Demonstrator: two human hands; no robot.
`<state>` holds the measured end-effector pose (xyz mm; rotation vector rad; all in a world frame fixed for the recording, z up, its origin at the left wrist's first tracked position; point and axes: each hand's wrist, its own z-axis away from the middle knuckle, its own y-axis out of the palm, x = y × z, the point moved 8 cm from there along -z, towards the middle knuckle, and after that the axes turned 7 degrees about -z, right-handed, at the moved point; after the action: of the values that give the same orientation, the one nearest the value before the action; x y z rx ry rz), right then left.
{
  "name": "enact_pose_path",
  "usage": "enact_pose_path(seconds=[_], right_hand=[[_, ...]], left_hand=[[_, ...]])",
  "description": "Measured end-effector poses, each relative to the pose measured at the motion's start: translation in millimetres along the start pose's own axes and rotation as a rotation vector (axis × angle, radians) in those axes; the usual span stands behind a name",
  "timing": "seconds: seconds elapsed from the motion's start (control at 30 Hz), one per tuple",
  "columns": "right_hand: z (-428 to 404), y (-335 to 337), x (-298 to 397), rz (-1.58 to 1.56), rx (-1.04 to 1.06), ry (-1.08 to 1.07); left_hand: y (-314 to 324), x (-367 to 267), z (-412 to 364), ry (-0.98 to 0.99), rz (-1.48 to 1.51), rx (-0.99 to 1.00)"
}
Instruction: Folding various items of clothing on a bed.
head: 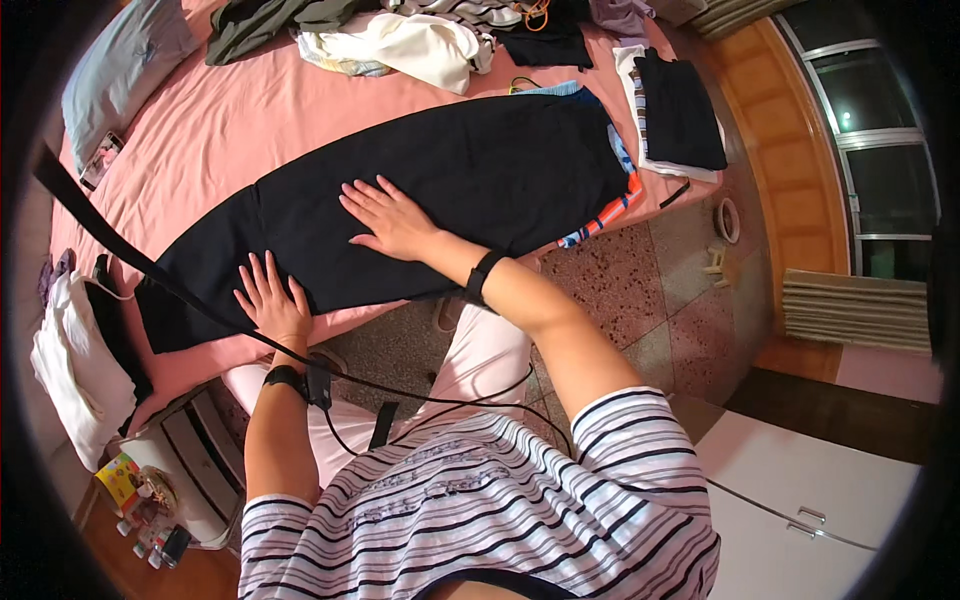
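Observation:
A long black cloth garment [480, 172] lies spread flat across the front of a bed with a pink sheet [247, 112]. My left hand [276, 304] rests palm down on its lower left part, fingers spread. Near the garment's middle, my right hand [394, 221] also lies flat with its fingers apart. Orange and blue patterned fabric [611, 210] shows from under the garment's right end. A light blue striped cloth [551, 88] peeks out at its upper edge. Both wrists wear black straps, and a black cable crosses in front of my left forearm.
Piled clothes, among them a white garment [412, 49], lie at the bed's far side. Folded clothes [682, 112] are stacked at the right corner. White clothing [82, 367] hangs at the left beside a small cabinet [184, 465]. A phone [101, 160] lies by a blue pillow [124, 75].

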<state>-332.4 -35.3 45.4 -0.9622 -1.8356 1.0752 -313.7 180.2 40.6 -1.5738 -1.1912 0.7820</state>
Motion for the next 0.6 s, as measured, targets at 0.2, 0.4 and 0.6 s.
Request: enact_pose_path(seconds=[0.2, 0.4, 0.6], right_hand=[[42, -74, -149, 0.243, -0.027, 0.375], [124, -111, -242, 0.494, -0.119, 0.671], [173, -119, -253, 0.621, -0.113, 0.938]], left_hand=[[-2, 0, -1, 0.003, -0.001, -0.017], [1, 0, 2, 0.017, -0.007, 0.009], [-2, 0, 3, 0.013, 0.0, 0.015]])
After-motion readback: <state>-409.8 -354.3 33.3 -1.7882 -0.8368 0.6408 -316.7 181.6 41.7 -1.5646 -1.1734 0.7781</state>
